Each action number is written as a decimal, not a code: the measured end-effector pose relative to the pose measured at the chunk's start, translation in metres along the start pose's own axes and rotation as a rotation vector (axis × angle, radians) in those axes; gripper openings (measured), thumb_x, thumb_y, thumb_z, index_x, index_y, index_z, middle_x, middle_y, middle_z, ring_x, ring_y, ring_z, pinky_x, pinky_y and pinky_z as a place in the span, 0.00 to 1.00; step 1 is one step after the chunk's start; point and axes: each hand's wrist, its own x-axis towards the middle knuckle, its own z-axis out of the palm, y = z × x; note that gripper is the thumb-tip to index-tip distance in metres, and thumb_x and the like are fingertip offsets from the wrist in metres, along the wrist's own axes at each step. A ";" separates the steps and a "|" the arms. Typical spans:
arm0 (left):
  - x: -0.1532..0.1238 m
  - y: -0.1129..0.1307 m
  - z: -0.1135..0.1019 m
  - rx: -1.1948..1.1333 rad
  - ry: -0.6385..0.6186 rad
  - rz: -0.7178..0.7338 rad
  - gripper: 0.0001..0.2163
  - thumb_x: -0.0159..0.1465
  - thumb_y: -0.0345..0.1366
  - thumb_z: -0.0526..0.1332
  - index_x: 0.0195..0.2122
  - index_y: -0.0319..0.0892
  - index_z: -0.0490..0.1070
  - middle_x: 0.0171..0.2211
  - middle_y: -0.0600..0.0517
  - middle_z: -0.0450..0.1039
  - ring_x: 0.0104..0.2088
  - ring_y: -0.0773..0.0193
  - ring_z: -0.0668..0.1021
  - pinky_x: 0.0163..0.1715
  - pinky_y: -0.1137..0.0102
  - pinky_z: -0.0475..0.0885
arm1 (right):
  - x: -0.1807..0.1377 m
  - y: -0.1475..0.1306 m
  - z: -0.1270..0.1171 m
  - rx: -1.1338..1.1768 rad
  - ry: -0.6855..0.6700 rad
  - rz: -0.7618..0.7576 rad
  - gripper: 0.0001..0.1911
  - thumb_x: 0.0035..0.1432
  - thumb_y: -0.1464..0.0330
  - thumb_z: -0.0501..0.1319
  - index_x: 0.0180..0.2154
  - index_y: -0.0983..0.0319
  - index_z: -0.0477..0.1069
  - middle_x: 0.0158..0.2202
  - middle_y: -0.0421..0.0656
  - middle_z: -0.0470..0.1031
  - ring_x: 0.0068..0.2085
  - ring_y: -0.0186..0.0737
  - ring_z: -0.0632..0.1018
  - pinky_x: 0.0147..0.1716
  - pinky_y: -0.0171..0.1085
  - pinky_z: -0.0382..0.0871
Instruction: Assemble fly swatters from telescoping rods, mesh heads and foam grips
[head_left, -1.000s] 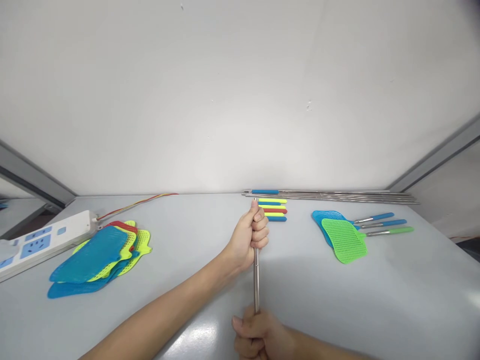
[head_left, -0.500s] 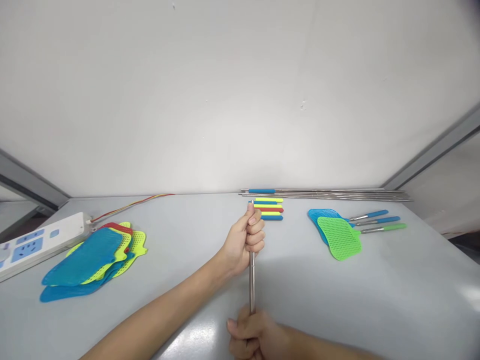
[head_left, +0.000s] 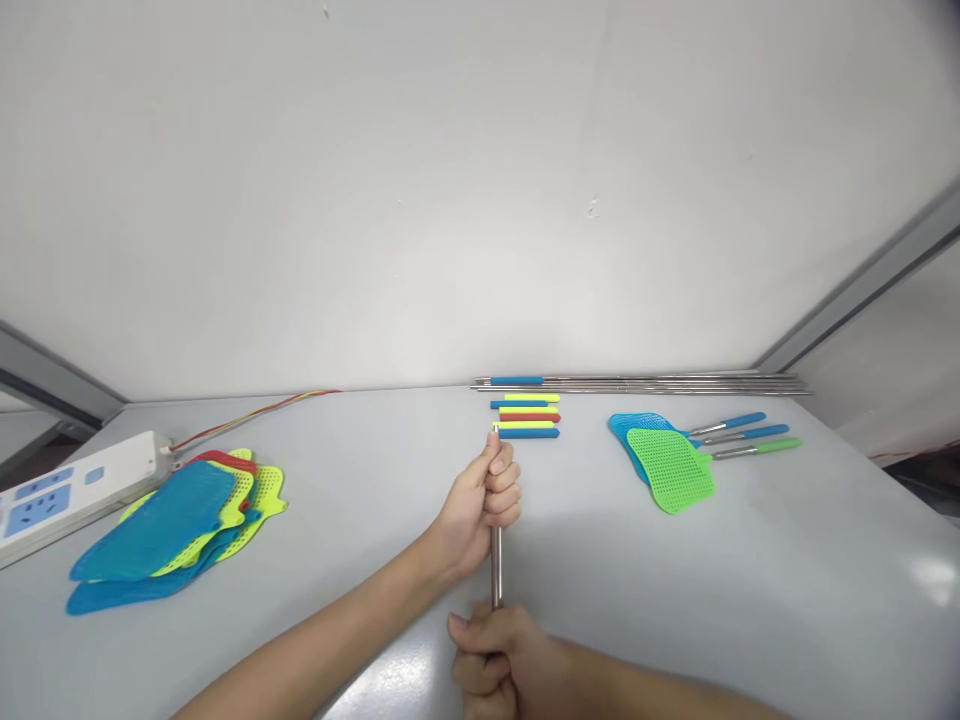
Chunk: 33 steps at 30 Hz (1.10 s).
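My left hand (head_left: 480, 502) is closed round the upper part of a slim metal telescopic rod (head_left: 496, 567), whose tip pokes out just above the thumb. Lower down, near the bottom edge, my right hand (head_left: 495, 662) is wrapped round the same rod and hides its lower end. A short bare length shows between the two fists. Beyond my left hand lie several handle grips (head_left: 529, 418) in blue, yellow and red, set side by side on the grey table (head_left: 360, 460).
Perforated fly swatter heads (head_left: 169, 525) are piled at left beside a white power strip (head_left: 82, 490) with a thin cable. Three swatters with handles, including a green one (head_left: 670, 470), lie at right. Metal rods (head_left: 660, 384) run along the back wall.
My left hand has come down towards my right hand, and less bare rod shows between them. The view has shifted slightly, while things on the table stay where they lay.
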 end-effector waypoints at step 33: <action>-0.014 0.083 0.006 -0.032 0.145 0.457 0.12 0.57 0.40 0.50 0.22 0.39 0.62 0.13 0.59 0.51 0.16 0.71 0.61 0.20 0.72 0.61 | -0.028 -0.094 -0.009 -0.670 0.569 -0.413 0.13 0.52 0.60 0.54 0.30 0.65 0.64 0.21 0.38 0.63 0.15 0.22 0.54 0.13 0.27 0.45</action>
